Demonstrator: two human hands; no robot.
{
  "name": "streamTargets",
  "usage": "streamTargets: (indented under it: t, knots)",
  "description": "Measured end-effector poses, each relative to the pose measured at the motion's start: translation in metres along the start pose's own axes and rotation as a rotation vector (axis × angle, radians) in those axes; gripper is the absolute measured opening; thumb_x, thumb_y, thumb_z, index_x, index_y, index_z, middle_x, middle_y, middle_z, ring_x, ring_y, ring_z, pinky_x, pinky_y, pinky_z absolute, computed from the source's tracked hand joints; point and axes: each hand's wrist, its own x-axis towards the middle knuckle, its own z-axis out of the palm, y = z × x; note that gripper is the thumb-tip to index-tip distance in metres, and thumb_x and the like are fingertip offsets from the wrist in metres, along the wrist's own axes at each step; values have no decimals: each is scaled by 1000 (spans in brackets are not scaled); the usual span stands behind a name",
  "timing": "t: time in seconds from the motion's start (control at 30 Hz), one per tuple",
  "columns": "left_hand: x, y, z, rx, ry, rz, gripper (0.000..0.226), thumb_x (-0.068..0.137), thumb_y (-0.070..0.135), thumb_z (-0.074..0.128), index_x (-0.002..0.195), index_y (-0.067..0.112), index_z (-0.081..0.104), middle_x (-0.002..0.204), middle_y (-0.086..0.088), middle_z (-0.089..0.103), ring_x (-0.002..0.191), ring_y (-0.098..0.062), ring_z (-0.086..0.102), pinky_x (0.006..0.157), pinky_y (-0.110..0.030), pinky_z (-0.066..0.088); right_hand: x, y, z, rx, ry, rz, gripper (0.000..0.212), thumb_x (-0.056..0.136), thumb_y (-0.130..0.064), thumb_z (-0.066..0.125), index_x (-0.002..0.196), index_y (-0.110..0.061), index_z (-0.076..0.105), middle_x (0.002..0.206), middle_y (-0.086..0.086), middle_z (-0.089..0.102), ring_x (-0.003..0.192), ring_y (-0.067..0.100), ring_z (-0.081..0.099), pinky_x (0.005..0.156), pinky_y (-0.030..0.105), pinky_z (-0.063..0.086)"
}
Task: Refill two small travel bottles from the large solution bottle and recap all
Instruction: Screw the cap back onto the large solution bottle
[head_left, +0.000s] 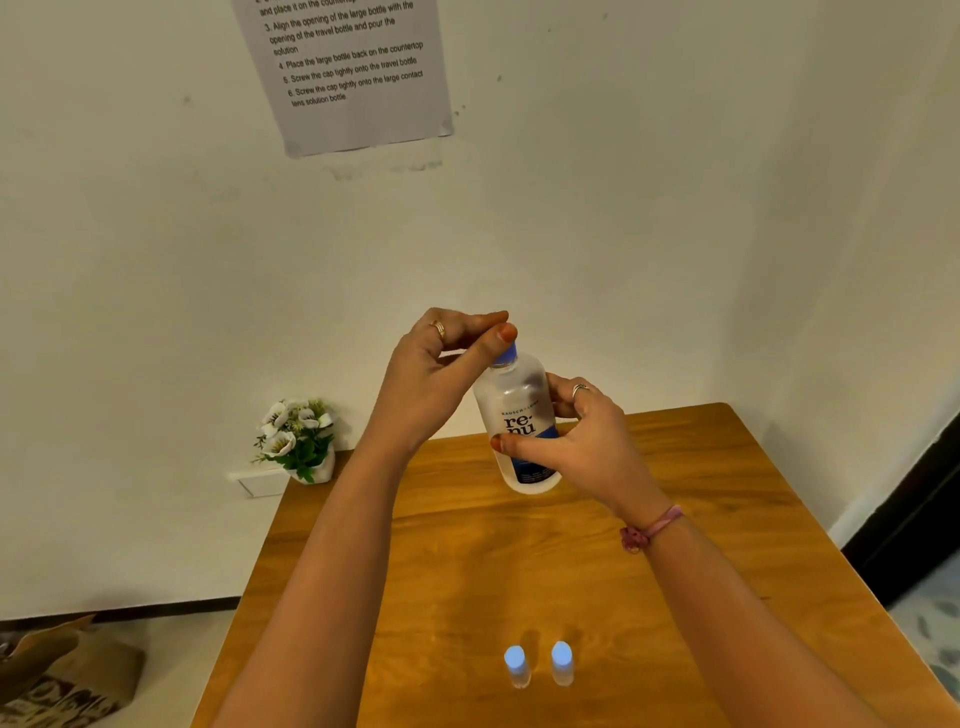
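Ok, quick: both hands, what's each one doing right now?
Left hand: fingers pinch the blue cap on the big bottle.
Right hand: grips the big bottle's body, which stands on the table.

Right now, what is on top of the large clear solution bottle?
A blue cap sits on the large clear solution bottle; the left hand pinches it, covering its tip.

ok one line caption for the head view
Right hand steadies the large bottle while the left hand works its cap; two capped travel bottles wait.
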Motion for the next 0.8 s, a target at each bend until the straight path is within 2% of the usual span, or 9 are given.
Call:
streamTargets:
  t: [0.1,0.23,0.3,0.4,0.47,0.53,0.6,0.67,0.8]
  knots:
    - [8,2,1,-5,52,-30,13,80,29,72,91,36,71,101,4,69,90,2,64,77,-13,49,5,-3,0,1,-14,13,70,65,-34,82,126,-23,51,108,-12,57,97,4,55,67,7,41]
    - [15,3,-1,-80,36,-90,22,80,22,73,102,24,70,97,7,72,91,-1,67,78,-14,51,11,-5,-1,42,-36,41,65,65,-34,82,123,-25,54,107,-12,60,97,6,57,75,15,47]
    - [17,4,-2,-88,7,-91,23,83,18,70,106,20,68,98,6,72,93,-2,67,81,-15,52,14,-5,-2,62,-44,49,59,64,-35,82,116,-30,56,105,-13,62,95,7,59,78,21,50]
    - [19,1,-3,-84,-24,-95,20,90,14,61,108,19,68,107,1,71,102,-10,65,93,-27,52,17,-6,-2,80,-52,50,52,63,-36,82,106,-36,53,96,-18,61,89,3,60,73,19,50]
    - [20,1,0,-90,-12,-95,18,92,14,58,104,22,68,108,1,71,103,-11,65,95,-30,51,18,-7,-2,92,-55,47,51,63,-36,82,104,-37,53,94,-19,61,88,1,61,71,18,50]
    - [21,4,5,-105,31,-102,11,88,23,64,97,25,69,104,3,71,97,-9,66,89,-28,53,19,-8,-2,100,-59,42,50,64,-35,82,106,-35,55,97,-16,63,89,4,62,72,19,51]
    - [22,7,10,-127,93,-106,15,79,31,72,92,22,71,96,1,73,89,-7,68,80,-23,54,20,-9,-3,97,-56,35,55,63,-34,83,113,-31,58,101,-13,65,92,5,62,75,23,53]
    - [24,8,11,-160,114,-105,19,76,26,76,92,17,72,91,0,74,85,-6,69,75,-17,53,21,-10,-4,96,-57,36,59,63,-34,83,116,-28,58,102,-12,65,92,5,62,77,25,54]
    - [25,9,6,-149,21,-87,23,85,16,68,108,15,67,102,0,73,96,-8,69,83,-19,53,23,-10,-8,126,-68,53,52,62,-33,84,107,-33,59,101,-11,67,93,8,64,79,31,56]
